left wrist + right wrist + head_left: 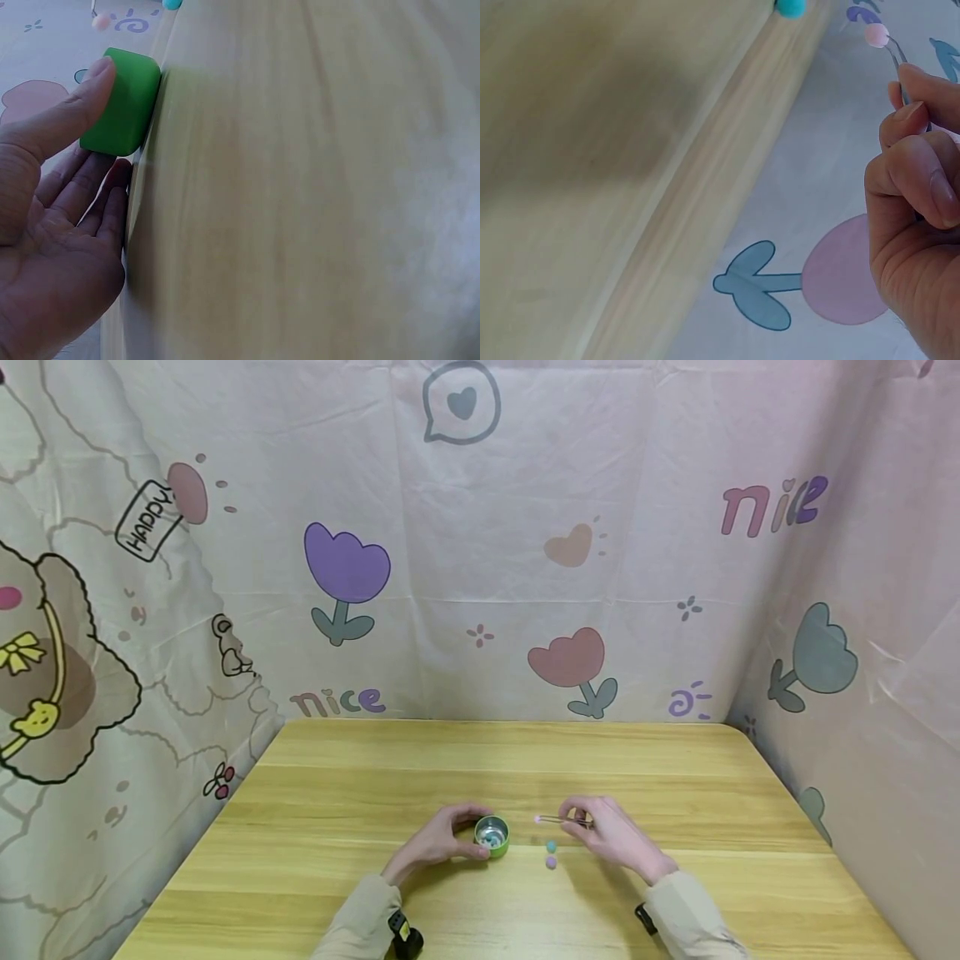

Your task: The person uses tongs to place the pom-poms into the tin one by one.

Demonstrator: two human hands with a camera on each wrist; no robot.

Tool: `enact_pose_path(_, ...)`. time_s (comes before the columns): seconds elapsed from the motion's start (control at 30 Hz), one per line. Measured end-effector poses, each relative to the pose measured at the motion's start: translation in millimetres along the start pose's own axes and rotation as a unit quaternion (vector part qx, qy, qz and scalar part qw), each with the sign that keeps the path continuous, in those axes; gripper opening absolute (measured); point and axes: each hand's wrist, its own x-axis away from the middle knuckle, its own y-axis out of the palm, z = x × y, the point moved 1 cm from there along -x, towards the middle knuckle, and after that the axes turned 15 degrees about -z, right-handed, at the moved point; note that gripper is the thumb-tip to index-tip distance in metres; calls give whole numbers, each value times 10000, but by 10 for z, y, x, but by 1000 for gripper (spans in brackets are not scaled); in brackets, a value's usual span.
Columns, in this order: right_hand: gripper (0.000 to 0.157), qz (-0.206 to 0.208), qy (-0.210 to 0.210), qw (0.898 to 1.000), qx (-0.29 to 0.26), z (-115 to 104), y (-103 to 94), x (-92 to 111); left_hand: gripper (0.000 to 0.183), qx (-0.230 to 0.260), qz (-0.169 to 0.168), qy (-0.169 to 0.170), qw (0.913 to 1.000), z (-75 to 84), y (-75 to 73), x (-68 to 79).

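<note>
A pale cloth backdrop (465, 568) fills the far side and both flanks, printed with tulips, hearts, a speech bubble and the words "nice" and "HAPPY". In front of it spreads the wood-grain worktop (405, 777), its far corners rounded. Two beige sleeves (693, 910) reach in from the near edge, with a dark device (407, 939) strapped at the left wrist.

The left hand (441, 837) grasps a green tin, thumb on the near side and fingers around the far side; the left wrist view shows the thumb pressed along its wall. The right hand (611, 833) is to the right, its fingers bent and pinching a pair of tweezers.

The green tin (498, 853) stands upright on the worktop, mouth up, with a shiny metal inside and a few small bluish and pale pieces (491, 841) at the bottom, too small to make out.

The tweezers (555, 819) point left toward the tin, and their tips hold a pink ball (537, 819), raised off the worktop and apart from the tin. Between the tin and the right hand, a teal ball (551, 846) and a purple ball (551, 862) lie close together on the wood, the purple one nearer the person.
</note>
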Motion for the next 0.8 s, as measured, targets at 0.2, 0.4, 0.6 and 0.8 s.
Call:
enact_pose_path(0.2,9,-71,-61,10000,13,-70,30,-68,60,54,15,-25,10000,-7,0,-4)
enact_pose_path(0.4,11,-179,-101,9998,-16,-134,71,-137,60,79,41,-45,10000,-10,7,-8)
enact_pose_path(0.6,10,-146,-319,9994,-19,-177,102,-198,60,89,44,-30,9999,-9,6,-5)
enact_pose_path(0.8,11,-266,-274,9993,-56,-234,132,-268,60,92,31,-3,10000,-4,2,-6)
